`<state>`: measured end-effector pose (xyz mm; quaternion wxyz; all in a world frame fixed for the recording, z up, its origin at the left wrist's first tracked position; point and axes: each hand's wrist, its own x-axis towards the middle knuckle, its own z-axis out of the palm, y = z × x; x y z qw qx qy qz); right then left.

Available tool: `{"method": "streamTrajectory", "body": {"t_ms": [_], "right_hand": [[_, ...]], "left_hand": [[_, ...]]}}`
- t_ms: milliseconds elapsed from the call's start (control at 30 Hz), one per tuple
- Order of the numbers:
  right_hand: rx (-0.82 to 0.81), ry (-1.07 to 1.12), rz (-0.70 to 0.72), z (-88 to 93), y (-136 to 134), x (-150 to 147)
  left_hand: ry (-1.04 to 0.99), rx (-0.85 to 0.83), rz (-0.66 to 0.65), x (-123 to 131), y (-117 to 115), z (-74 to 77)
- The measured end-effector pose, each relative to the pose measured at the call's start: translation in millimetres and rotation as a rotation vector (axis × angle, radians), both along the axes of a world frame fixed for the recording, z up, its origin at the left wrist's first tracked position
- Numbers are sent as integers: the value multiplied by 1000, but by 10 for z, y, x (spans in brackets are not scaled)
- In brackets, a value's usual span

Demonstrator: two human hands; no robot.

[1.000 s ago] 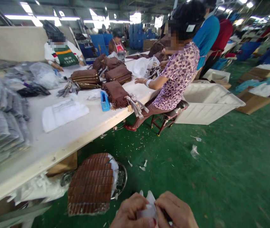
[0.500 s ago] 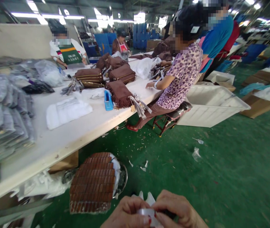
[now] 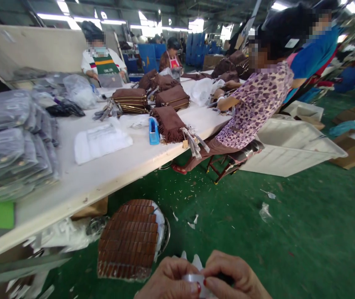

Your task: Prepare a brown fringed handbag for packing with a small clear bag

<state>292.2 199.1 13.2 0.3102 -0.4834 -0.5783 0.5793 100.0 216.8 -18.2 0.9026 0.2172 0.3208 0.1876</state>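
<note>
At the bottom edge of the view, my left hand point(image 3: 171, 279) and my right hand point(image 3: 232, 275) are close together above the green floor. Fingers and thumbs of both hands pinch a small, shiny, whitish translucent strip point(image 3: 193, 279), bent into a curve between them. Pale pointed ends point(image 3: 197, 261) stick up behind the fingers; whether they belong to the same piece I cannot tell. Something dark shows partly behind my right fingers. A stool with a brown tiled seat pad point(image 3: 129, 241) stands to the left of my hands.
A long white table point(image 3: 102, 174) carries bagged grey goods point(image 3: 6, 153), white sheets point(image 3: 102, 141), a blue tape dispenser point(image 3: 154, 131) and brown fringed bags point(image 3: 168, 120). A co-worker in a patterned shirt point(image 3: 258, 99) sits at its right side, beside a white bin point(image 3: 299, 145).
The view has swung a little left, so the table and people appear farther right. My hands keep their pinch on the strip. The seated co-worker's arm has moved toward the bags.
</note>
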Motion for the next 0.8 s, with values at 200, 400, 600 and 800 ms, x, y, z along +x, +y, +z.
{"method": "streamTrajectory", "body": {"t_ms": [200, 400, 600, 800], "right_hand": [[83, -24, 32, -125, 139, -85], [133, -70, 79, -255, 461, 16], [-63, 16, 223, -214, 917, 307], [-16, -1, 283, -257, 1248, 613]], "left_hand": [[49, -38, 57, -57, 71, -51], [51, -12, 158, 38, 238, -125], [67, -44, 237, 299, 473, -70], [172, -47, 359, 715, 655, -19]]}}
